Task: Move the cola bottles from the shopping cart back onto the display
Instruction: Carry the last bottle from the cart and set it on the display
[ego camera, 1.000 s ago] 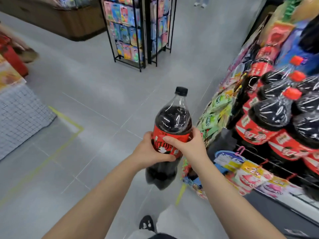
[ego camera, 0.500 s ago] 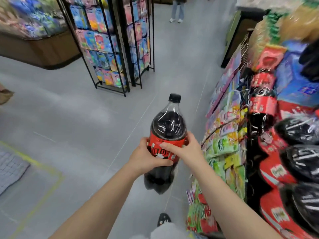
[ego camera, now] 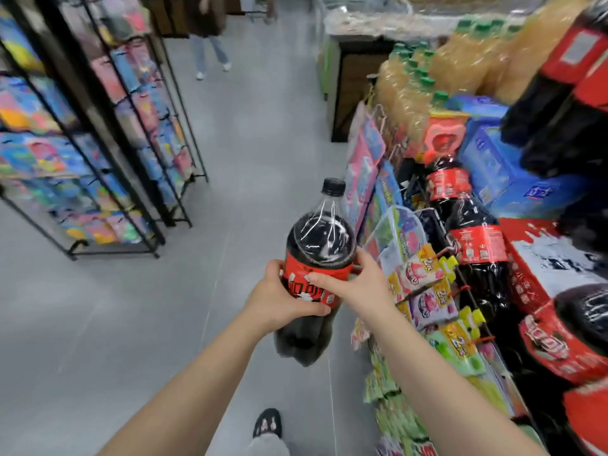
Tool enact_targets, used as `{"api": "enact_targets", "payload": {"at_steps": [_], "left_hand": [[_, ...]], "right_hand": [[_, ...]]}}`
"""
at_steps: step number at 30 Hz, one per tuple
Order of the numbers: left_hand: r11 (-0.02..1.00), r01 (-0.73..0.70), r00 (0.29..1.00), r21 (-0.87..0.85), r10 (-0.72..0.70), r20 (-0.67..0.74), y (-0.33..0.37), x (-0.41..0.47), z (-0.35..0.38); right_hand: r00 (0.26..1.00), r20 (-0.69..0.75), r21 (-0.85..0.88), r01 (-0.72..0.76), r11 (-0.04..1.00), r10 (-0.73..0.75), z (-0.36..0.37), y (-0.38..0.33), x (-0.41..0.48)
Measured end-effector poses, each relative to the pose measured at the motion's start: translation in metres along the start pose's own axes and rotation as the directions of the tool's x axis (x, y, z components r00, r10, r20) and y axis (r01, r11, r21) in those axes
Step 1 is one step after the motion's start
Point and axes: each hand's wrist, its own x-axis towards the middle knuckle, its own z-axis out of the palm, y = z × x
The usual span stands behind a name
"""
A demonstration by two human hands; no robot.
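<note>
Both hands wrap the bottle [ego camera: 317,255] at its red label, out over the aisle beside the display [ego camera: 477,245]; left hand [ego camera: 279,299] cups from below, right hand [ego camera: 353,283] clasps the side; full and big, likely heavy, smooth plastic may slip; the label band looks the sure hold

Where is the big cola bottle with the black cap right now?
In the head view the cola bottle is in the middle, upright over the grey floor, held at its label by both hands, left and right, beside the snack packets.
</note>
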Motion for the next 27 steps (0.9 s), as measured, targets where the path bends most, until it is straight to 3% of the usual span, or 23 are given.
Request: {"api": "enact_targets", "payload": {"at_steps": [6,12,20,23,27], "left_hand": [[0.973,-0.201,0.966,0.114,0.177,0.189,0.057,0.083,-0.019],[0.906,-0.419,0.856,0.063,0.371,0.360,0.141,0.138,0.014],[0.747,-0.658,0.691,0.097,0.548,0.471,0.260,0.174,0.095],[0.715,-0.699,0.611,0.010,0.590,0.527,0.305,0.178,0.127],[0.693,-0.708,0.510,-0.133,0.632,0.584,0.339,0.184,0.171]], "right_hand": [[0.957,-0.289,0.026,0.038,0.999,-0.029,-0.009,-0.022,0.051],[0.806,-0.585,0.013,0.121,0.993,-0.091,-0.068,-0.046,0.090],[0.582,-0.784,-0.154,0.152,0.976,-0.214,-0.181,-0.075,0.116],[0.488,-0.835,-0.215,0.138,0.967,-0.255,-0.225,-0.090,0.119],[0.444,-0.848,-0.298,0.056,0.953,-0.291,-0.267,-0.099,0.113]]}}
